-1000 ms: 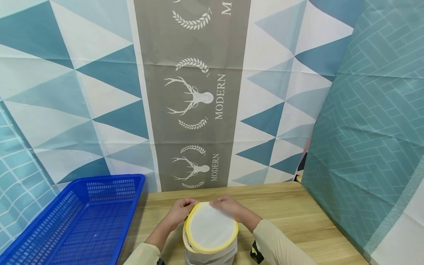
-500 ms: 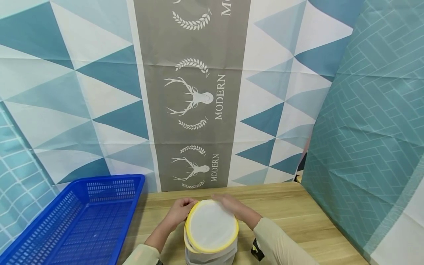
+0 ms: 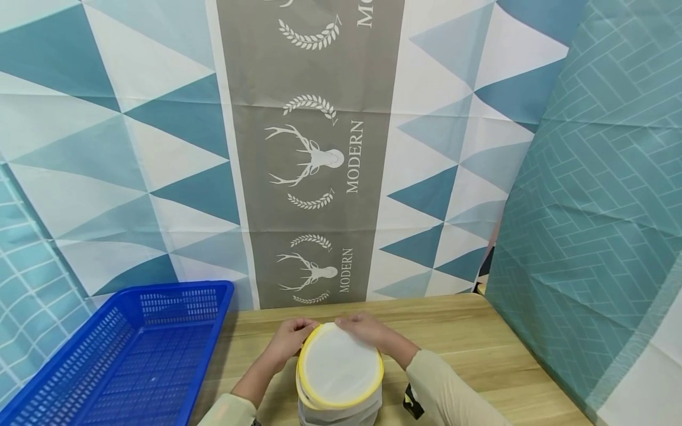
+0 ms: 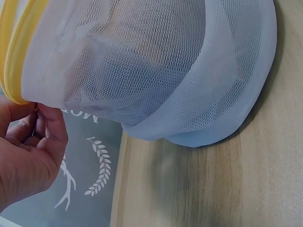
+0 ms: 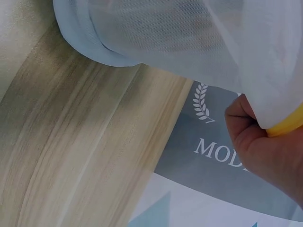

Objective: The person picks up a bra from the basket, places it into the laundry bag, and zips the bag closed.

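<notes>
A white mesh laundry bag stands upright on the table, with a round top edged in a yellow zipper band. My left hand pinches the bag's edge at the far left of the rim. In the left wrist view, the thumb and fingers of that hand meet just under the yellow band. My right hand holds the far right of the rim. The right wrist view shows its fingers curled at the edge beside the yellow band. Small bluish cloth-like shapes show dimly through the mesh.
A blue plastic basket with perforated walls stands left of the bag. The wooden table reaches back to a patterned hanging cloth. A teal cloth hangs along the right side.
My right hand shifts a little along the rim, lifting slightly half a second ago and coming back down. The left hand stays in place, and the bag barely moves.
</notes>
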`<state>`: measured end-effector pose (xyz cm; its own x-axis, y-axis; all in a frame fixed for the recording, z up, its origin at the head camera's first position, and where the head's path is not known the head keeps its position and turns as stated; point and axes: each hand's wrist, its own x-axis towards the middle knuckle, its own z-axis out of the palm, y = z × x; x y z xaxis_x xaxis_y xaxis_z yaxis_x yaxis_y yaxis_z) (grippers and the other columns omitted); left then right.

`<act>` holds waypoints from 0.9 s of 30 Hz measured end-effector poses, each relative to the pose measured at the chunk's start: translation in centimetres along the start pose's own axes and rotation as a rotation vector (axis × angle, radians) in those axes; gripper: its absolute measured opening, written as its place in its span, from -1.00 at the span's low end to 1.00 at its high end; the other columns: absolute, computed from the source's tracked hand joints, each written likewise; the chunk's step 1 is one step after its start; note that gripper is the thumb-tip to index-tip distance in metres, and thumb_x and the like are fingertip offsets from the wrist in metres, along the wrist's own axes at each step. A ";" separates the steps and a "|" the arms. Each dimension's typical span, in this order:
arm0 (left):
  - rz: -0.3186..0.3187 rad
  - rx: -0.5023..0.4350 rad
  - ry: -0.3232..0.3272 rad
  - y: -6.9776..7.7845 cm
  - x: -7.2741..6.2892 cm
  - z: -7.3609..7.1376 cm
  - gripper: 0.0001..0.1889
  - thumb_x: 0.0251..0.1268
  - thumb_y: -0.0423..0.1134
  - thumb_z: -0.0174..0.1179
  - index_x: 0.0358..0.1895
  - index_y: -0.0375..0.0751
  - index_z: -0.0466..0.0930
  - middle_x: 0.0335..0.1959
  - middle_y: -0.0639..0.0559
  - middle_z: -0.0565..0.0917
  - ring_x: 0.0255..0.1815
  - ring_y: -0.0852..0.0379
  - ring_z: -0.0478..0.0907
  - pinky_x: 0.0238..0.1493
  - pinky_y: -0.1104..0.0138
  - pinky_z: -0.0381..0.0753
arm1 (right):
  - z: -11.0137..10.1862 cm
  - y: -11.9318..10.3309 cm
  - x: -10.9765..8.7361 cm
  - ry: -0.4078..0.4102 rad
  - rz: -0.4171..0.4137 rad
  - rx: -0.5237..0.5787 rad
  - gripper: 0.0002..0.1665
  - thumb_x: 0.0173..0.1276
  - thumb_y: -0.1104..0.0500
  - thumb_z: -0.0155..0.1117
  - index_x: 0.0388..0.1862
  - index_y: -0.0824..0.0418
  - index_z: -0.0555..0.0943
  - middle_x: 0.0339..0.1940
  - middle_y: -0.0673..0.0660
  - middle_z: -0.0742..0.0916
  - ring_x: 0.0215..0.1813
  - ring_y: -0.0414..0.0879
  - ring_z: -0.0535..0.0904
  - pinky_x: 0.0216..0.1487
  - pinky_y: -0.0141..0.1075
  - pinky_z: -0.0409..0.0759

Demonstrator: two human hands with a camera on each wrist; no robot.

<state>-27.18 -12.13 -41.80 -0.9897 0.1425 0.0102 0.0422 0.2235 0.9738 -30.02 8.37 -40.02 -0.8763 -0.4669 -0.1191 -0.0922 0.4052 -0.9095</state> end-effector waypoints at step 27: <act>0.068 0.076 0.064 -0.3 0.2 0.4 -0.73 0.39 -0.25 0.03 -0.15 -0.41 0.60 -0.39 -0.05 0.62 -0.47 0.21 0.49 -0.46 0.39 0.52 | 0.3 0.4 -0.3 0.047 -0.012 0.025 -0.55 0.42 -0.10 0.02 -0.29 0.28 0.58 -0.54 0.05 0.66 -0.61 -0.20 0.58 -0.57 -0.30 0.60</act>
<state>-27.33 -11.81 -42.16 -0.9908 0.0989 0.0927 0.1177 0.2882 0.9503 -29.68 8.40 -40.52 -0.8964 -0.4341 -0.0900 -0.0915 0.3798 -0.9205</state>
